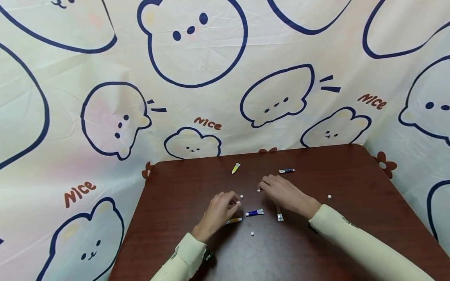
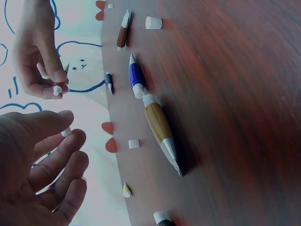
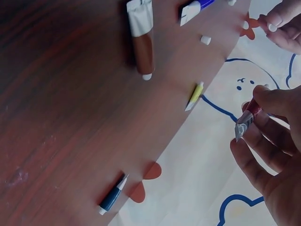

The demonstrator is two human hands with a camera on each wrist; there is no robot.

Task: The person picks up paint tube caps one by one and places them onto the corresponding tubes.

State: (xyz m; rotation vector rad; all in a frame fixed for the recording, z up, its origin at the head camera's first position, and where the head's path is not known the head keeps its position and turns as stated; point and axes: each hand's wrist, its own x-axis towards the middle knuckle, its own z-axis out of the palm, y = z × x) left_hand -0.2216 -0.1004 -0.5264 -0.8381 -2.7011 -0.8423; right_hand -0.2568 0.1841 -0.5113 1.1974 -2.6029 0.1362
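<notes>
My left hand pinches a small white cap between thumb and forefinger, above the table. In my right hand is a small red paint tube, gripped by thumb and fingers with its silver crimped end showing. The tube's white nozzle end points toward the left hand; the hands are apart. Beneath the left hand lies an ochre paint tube. A blue-violet paint tube rests between the hands, and a brown paint tube lies below the right hand.
Toward the table's far edge lie a yellow paint tube and a dark blue paint tube. Loose white caps sit near the left hand, nearer the front and at right. A patterned cloth hangs behind the table.
</notes>
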